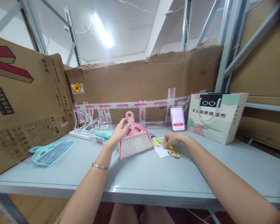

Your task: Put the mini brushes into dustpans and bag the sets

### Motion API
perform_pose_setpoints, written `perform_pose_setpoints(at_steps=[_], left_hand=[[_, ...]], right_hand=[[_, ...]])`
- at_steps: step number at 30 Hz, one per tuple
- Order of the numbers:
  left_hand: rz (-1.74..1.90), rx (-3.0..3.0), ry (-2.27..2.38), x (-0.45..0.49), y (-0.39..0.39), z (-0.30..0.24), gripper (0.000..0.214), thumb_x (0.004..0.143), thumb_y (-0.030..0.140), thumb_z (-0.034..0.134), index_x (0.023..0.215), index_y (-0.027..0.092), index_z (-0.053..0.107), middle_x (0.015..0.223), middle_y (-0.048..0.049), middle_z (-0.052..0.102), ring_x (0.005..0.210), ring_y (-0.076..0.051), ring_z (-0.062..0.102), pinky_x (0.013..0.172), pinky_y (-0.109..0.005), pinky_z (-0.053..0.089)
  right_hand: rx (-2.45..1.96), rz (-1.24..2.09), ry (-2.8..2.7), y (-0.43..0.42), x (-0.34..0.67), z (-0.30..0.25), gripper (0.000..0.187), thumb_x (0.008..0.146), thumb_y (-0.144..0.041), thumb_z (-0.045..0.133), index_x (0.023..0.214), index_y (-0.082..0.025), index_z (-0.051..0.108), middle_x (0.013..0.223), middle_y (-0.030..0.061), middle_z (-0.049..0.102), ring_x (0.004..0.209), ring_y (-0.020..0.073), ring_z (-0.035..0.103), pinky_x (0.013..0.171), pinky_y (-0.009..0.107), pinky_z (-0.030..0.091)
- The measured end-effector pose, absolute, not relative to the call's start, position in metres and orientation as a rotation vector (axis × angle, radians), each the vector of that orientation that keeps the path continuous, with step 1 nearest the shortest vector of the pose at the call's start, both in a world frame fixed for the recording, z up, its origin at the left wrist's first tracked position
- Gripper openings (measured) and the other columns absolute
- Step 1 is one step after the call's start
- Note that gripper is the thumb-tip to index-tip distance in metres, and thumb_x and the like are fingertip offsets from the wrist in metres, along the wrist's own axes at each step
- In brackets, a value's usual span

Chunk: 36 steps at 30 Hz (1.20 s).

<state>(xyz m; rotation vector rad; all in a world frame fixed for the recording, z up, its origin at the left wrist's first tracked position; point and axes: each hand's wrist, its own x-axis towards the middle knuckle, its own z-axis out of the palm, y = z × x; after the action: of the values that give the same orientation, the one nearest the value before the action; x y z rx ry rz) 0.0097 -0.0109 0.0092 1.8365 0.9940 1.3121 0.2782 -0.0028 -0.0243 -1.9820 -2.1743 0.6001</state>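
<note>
My left hand (118, 134) grips the upper left side of a pink dustpan and brush set (135, 141). The set stands tilted over the table, white bristles facing me and the handle hole at the top. To its right, my right hand (174, 140) has its fingers pinched together on a yellow-green printed card (158, 142). Beneath that lies a white sheet (162, 152), and another colourful printed piece (175, 153) pokes out below the hand. On the left of the table a mint-green dustpan and brush set (52, 153) lies in clear wrap.
More mint-green sets (104, 134) in plastic lie behind my left hand, beside a white power strip (80, 133). A phone (178, 118) stands upright at the back, with a paper gift bag (214, 119) to its right. Cardboard boxes (121, 84) wall the back and left.
</note>
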Motion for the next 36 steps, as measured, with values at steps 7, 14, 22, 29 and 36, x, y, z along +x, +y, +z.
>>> perform_pose_setpoints(at_steps=[7, 14, 22, 29, 36], left_hand=[[1.259, 1.653, 1.146, 0.007, -0.013, 0.010, 0.049, 0.067, 0.044, 0.066, 0.106, 0.017, 0.056, 0.080, -0.0048, 0.064, 0.069, -0.015, 0.060, 0.062, -0.025, 0.045], [1.141, 1.619, 1.111, -0.001, -0.009, 0.007, 0.051, 0.056, 0.037, 0.076, 0.099, 0.014, 0.064, 0.083, -0.0071, 0.068, 0.074, -0.018, 0.062, 0.067, -0.027, 0.046], [1.479, 1.133, 0.871, 0.001, 0.000, 0.008, 0.033, 0.056, 0.033, 0.076, 0.078, 0.011, 0.065, 0.072, -0.0062, 0.067, 0.064, -0.016, 0.060, 0.060, -0.027, 0.046], [1.606, 0.961, 0.729, 0.023, 0.002, -0.003, 0.034, 0.055, 0.033, 0.076, 0.077, 0.013, 0.060, 0.071, -0.0041, 0.067, 0.065, -0.015, 0.061, 0.066, -0.030, 0.048], [1.693, 0.921, 0.639, 0.038, -0.007, -0.003, 0.036, 0.056, 0.034, 0.075, 0.081, 0.014, 0.058, 0.074, -0.0025, 0.066, 0.067, -0.015, 0.061, 0.069, -0.030, 0.049]], right_hand=[[-2.054, 0.528, -1.919, 0.001, 0.279, -0.027, 0.053, 0.036, -0.020, 0.080, 0.085, -0.016, 0.062, 0.074, 0.0052, 0.065, 0.069, 0.0231, 0.061, 0.060, 0.033, 0.046], [-1.956, 0.415, -1.834, 0.003, 0.279, -0.023, 0.014, 0.052, -0.019, 0.071, 0.057, -0.016, 0.058, 0.063, 0.0038, 0.063, 0.068, 0.0218, 0.061, 0.061, 0.029, 0.042], [-1.019, 0.729, -1.246, -0.014, 0.278, 0.014, 0.026, 0.064, -0.046, 0.063, 0.070, -0.020, 0.060, 0.068, 0.0027, 0.063, 0.066, 0.0180, 0.059, 0.055, 0.028, 0.043], [-0.791, 1.141, -1.332, -0.035, 0.204, -0.002, 0.035, 0.049, -0.043, 0.076, 0.066, -0.017, 0.060, 0.055, 0.0005, 0.061, 0.043, 0.0106, 0.049, 0.042, 0.024, 0.041], [-1.083, 0.394, -1.242, -0.029, 0.178, -0.030, 0.053, 0.053, -0.045, 0.073, 0.093, -0.018, 0.051, 0.097, 0.0081, 0.060, 0.088, 0.0218, 0.057, 0.077, 0.036, 0.048]])
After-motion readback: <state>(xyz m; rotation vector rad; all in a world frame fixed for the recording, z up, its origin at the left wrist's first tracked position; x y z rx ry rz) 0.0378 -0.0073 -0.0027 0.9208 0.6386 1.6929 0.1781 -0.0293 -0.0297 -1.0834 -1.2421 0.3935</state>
